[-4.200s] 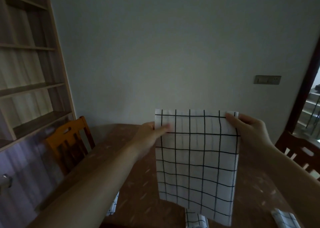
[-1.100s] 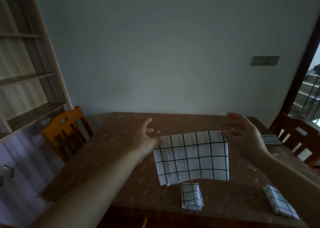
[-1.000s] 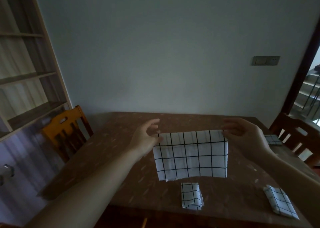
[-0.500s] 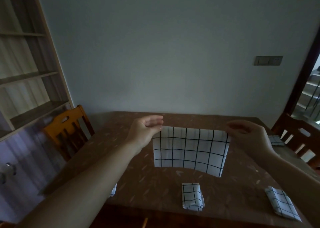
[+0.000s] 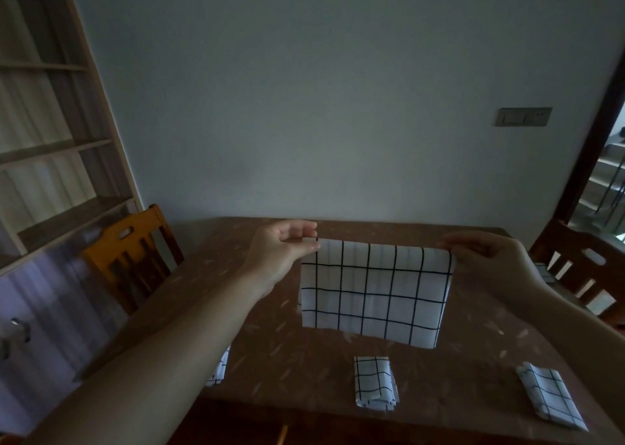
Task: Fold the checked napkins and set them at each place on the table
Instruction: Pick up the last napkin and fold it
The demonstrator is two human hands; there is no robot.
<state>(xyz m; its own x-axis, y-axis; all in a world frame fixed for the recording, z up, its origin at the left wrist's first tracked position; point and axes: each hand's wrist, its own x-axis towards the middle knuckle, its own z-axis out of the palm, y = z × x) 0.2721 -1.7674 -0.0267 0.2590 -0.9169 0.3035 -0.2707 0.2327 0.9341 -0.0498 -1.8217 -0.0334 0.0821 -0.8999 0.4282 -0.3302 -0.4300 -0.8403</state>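
A white napkin with black checks (image 5: 373, 292) hangs folded in half above the brown table (image 5: 287, 370). My left hand (image 5: 280, 252) pinches its top left corner and my right hand (image 5: 487, 258) pinches its top right corner. Near the table's front edge lie folded checked napkins: one in the middle (image 5: 373, 389), one at the right (image 5: 549, 399), and one at the left (image 5: 218, 370) mostly hidden by my left forearm. Another folded napkin (image 5: 544, 274) peeks out behind my right wrist.
An orange wooden chair (image 5: 132, 255) stands at the table's left side and a dark wooden chair (image 5: 585, 275) at its right. Wooden shelves (image 5: 50, 147) fill the left wall. A doorway with stairs (image 5: 608, 187) opens at the far right.
The napkin, first held up long, has been folded in half. In the last half second I have lifted its top edge a little, so it hangs more upright.
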